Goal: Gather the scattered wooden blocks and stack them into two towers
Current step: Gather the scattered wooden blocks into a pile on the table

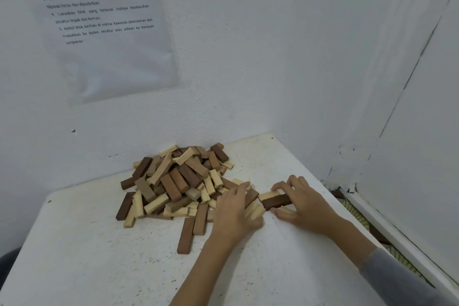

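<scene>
Item: pile of wooden blocks [178, 181], heaped loosely toward the back of the counter [87, 256], near the wall [248, 57]. The blocks were short rectangular bars in three tones: pale, mid-brown and dark brown. They lay crossed at all angles, too many and too overlapped for us to count. Two brown strays [185, 238] lay side by side at the pile's near edge.

Hands, two. The left hand [234, 213] lay palm down at the pile's right edge, thumb and fingers closed on a few pale blocks [254, 212]. The right hand [303, 204], just beside it, pinched a dark brown block [275, 202] between curled fingers and thumb; one pale bar [268, 195] touched that block's far side. A grey sleeve [397, 278] covered the right forearm.

Surface: we noted one white counter, scuffed and speckled, set into a corner of white walls.

Room: one printed sheet [104, 32] hung on the wall above the pile.
</scene>
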The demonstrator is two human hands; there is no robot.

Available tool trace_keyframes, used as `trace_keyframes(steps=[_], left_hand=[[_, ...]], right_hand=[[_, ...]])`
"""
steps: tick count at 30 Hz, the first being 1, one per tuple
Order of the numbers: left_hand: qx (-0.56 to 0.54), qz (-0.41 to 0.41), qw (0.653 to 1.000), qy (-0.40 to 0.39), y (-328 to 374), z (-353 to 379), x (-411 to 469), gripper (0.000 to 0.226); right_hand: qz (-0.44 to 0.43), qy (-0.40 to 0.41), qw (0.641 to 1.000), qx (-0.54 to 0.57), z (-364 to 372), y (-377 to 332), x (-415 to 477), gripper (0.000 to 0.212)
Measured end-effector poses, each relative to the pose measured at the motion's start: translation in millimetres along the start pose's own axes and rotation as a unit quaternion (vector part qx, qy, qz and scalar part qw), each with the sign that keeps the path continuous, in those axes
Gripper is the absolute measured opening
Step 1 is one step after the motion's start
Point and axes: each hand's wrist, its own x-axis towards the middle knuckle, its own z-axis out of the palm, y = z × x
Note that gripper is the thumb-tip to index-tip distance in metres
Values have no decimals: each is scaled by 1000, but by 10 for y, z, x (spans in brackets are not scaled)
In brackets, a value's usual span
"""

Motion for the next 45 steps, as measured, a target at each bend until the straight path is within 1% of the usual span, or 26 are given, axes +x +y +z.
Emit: trace_keyframes(steps=[4, 8, 12, 14, 18, 22, 25, 28, 29, 32, 34, 37, 39, 40, 42, 45], left_hand=[[-42, 6, 999, 21, -14, -10, -28, 85], [-108, 10, 993, 49, -63, -35, -45, 85], [-172, 13, 983, 68, -90, -95, -72, 83], [-193, 8, 978, 84, -84, -160, -92, 80], [-231, 1, 967, 108, -143, -255, -132, 79], [-265, -2, 956, 126, -215, -367, -182, 73], [-265, 0, 954, 141, -295, -447, -223, 70], [-265, -3, 950, 162, -370, -518, -259, 70], [-265, -5, 949, 169, -396, -550, -270, 70], [-253, -7, 950, 181, -488, -630, -304, 69], [-252, -16, 950, 183, -544, -663, -343, 69], [-251, -20, 950, 184, -625, -681, -388, 72], [-251, -19, 950, 185, -656, -689, -404, 70], [-252, -19, 950, 184, -660, -688, -408, 70], [-253, -16, 951, 178, -642, -667, -422, 71], [-257, -12, 950, 174, -585, -615, -449, 71]], right_hand=[[-4, 23, 1000, -17, 26, -1, -32, 49], [-19, 86, 995, -50, 88, -59, -61, 44], [7, 107, 990, -93, 121, -92, -76, 47], [25, 108, 991, -78, 106, -104, -78, 48], [71, 118, 990, -12, 72, -119, -78, 46], [88, 141, 985, 35, 81, -134, -87, 36], [120, 118, 980, 104, 69, -196, -35, 31], [158, 109, 963, 191, 21, -262, 103, 16], [152, 99, 964, 194, 16, -288, 157, 14], [116, 27, 984, 135, 79, -399, 284, 7], [136, 11, 981, 140, 149, -463, 306, 4], [187, 35, 966, 173, 158, -488, 288, 7], [200, 63, 968, 140, 112, -483, 254, 6], [199, 63, 971, 114, 89, -495, 237, 12], [192, 25, 978, 76, 68, -543, 196, 30], [170, -58, 982, 55, 49, -687, 117, 52]])
